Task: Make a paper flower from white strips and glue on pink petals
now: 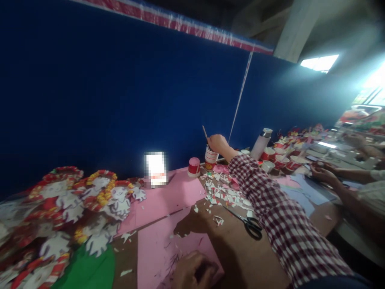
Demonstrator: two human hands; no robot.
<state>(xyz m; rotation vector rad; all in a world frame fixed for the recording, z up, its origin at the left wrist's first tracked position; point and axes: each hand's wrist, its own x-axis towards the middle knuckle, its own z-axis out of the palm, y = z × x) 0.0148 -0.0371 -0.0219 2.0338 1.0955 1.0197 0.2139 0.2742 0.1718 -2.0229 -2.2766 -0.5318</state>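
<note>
My right hand [219, 143], in a checked sleeve, reaches out over a stack of paper cups [211, 157] by the blue wall. Its fingers are closed around a thin wooden stick [205, 131], whose lower end is at the cup's mouth; whether it is a brush or a pencil I cannot tell. Low in the view, my left hand [192, 271] rests with curled fingers on a pink sheet [156, 257] that has dark marks. What those fingers hold, if anything, is hidden. Black-handled scissors [252, 226] lie on the brown table beneath my right forearm.
Paper scraps [224, 190] are scattered near an upturned red cup [194, 167]. Cut-out paper figures [99, 188] crowd the left side, beside a green sheet [87, 267]. A flask [261, 143] and several red cups [281, 161] stand at right, near another person's hands [323, 171].
</note>
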